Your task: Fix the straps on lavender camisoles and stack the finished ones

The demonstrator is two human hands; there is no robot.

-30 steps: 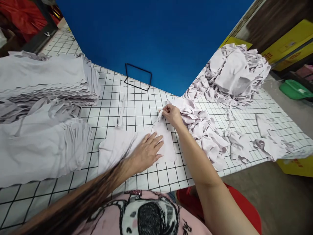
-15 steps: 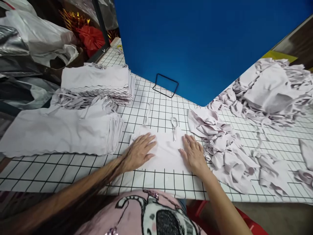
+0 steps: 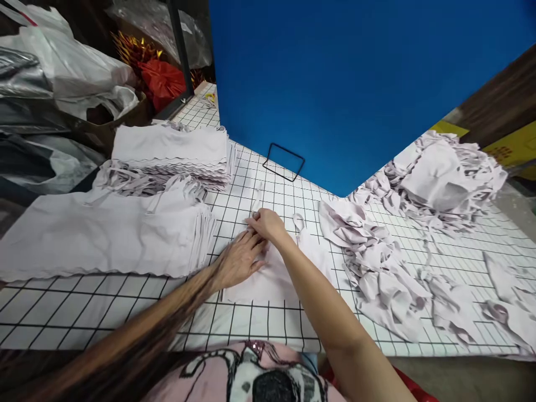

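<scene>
A white strappy top (image 3: pixel 272 273) lies spread on the gridded table in front of me. My left hand (image 3: pixel 243 259) rests flat on its left side, fingers stretched and a little apart. Crossing over the garment, my right hand (image 3: pixel 268 224) has its fingers pinched at the base of the left strap (image 3: pixel 257 198), just beyond my left fingertips. The other strap forms a small loop (image 3: pixel 298 221) to the right of that hand. My right forearm hides part of the top's middle.
Folded white tops are stacked to the left, in a near pile (image 3: pixel 104 234) and a far pile (image 3: pixel 171 145). Crumpled white pieces (image 3: pixel 385 279) lie to the right, with a larger heap (image 3: pixel 444 173) behind. A blue board (image 3: pixel 335 84) and a black wire frame (image 3: pixel 285 162) stand ahead.
My right hand has left the right side of the top, swung across to the left strap and closed its fingers there. My left hand stays flat on the cloth.
</scene>
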